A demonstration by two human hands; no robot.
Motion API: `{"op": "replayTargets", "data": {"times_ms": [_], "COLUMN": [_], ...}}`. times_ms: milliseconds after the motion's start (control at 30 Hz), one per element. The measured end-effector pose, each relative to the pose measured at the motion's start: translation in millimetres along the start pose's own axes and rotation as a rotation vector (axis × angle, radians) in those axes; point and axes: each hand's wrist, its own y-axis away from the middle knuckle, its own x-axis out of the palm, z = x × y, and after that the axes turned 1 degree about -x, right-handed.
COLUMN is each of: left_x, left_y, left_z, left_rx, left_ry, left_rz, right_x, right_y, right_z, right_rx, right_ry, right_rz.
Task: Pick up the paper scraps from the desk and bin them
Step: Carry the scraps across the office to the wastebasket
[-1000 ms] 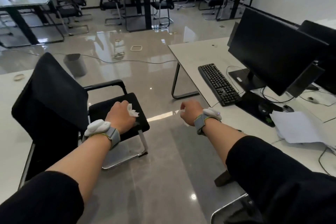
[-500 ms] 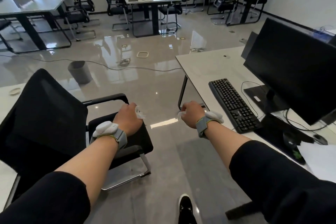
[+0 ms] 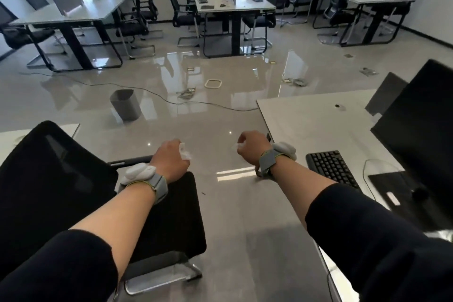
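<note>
My left hand [image 3: 170,160] is a fist above the black chair's seat, with white paper scraps [image 3: 184,152] sticking out of its right side. My right hand [image 3: 251,146] is also clenched, held over the floor beside the desk corner, and a bit of white scrap [image 3: 237,145] pokes out at its left. A grey bin [image 3: 125,104] stands on the glossy floor ahead and to the left, well beyond both hands. The white desk [image 3: 304,120] lies to my right.
A black chair [image 3: 73,191] stands close at my left. On the desk are a black keyboard [image 3: 331,169] and a dark monitor [image 3: 421,130]. A cable [image 3: 196,103] runs across the floor past the bin. Farther desks and chairs fill the back of the room.
The view has lifted and moved forward from the desk; the bin now sits more centrally ahead. Both fists keep their scraps and hold the same pose.
</note>
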Motion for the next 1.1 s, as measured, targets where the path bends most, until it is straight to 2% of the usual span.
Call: {"op": "replayTargets", "data": {"times_ms": [233,533,800,1100], "left_x": [4.0,-5.5,-52.5,-98.4], "left_y": [-113.5,-297.0,-431.7,-544.5], "left_z": [-5.9,-4.0,12.9,72.7], "left_rx": [-0.037,-0.019,-0.065,-0.194], "left_ry": [0.004,0.024,0.018,0.009], "left_rz": [-0.006,0.016,-0.043,-0.129], "right_x": [-6.7,-31.1,-51.4,-11.2], "right_y": [-123.5,-294.4,-444.8,-593.3], "right_z": [2.2,6.6,59.9,125.3], "right_rx": [-0.061,-0.028,-0.067,-0.164], "right_ry": [0.038,0.091,0.069,0.073], "right_rz": [0.032,0.041,0.015,0.052]}}
